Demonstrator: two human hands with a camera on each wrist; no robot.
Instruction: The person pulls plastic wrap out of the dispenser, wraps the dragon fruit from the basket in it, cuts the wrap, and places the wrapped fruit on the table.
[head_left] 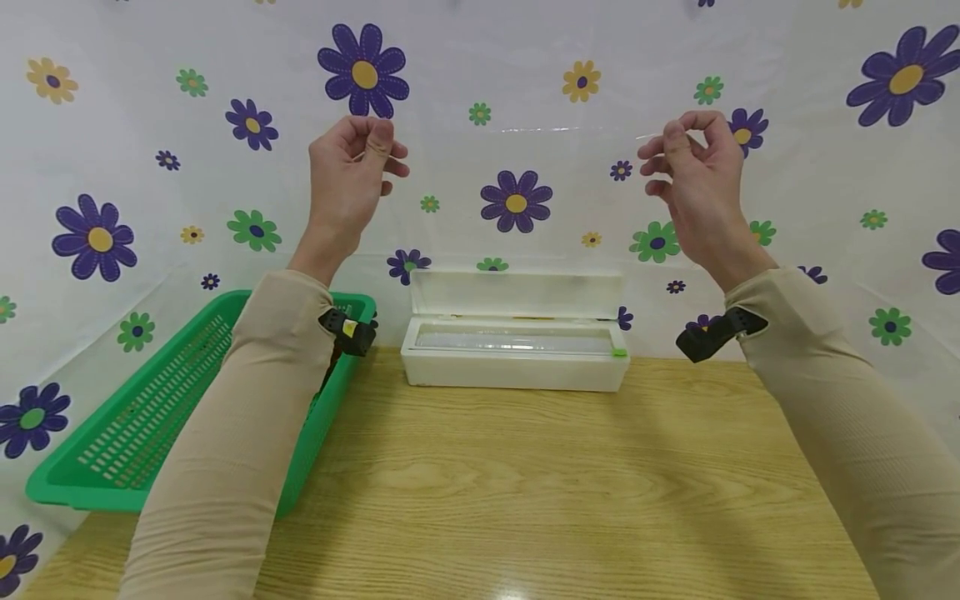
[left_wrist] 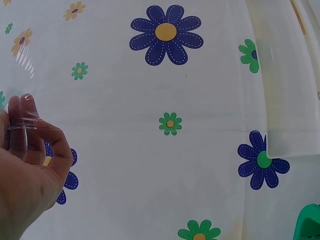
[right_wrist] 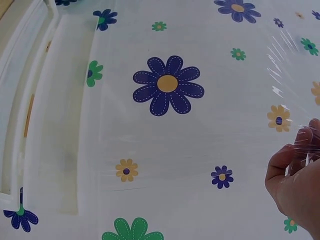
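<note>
A sheet of clear cling film [head_left: 551,129] stretches between my two raised hands, nearly invisible apart from bright streaks along its top edge. My left hand [head_left: 351,179] pinches one top corner between thumb and curled forefinger. At the other corner, my right hand [head_left: 697,183] pinches the film the same way. Creased cling film [right_wrist: 276,75] gathers at the right fingertips in the right wrist view, and the left wrist view shows cling film [left_wrist: 25,62] wrinkled near the left fingers. Below and between the hands, a white cling film box [head_left: 513,371] stands with its lid [head_left: 517,293] raised and a shiny roll [head_left: 513,340] inside.
A green plastic basket [head_left: 153,408] with slotted sides stands at the left, partly behind my left forearm. The wooden table [head_left: 525,475] extends in front of the box. A flower-print sheet [head_left: 442,75] covers the wall behind. A small green piece [head_left: 619,352] sits at the box's right end.
</note>
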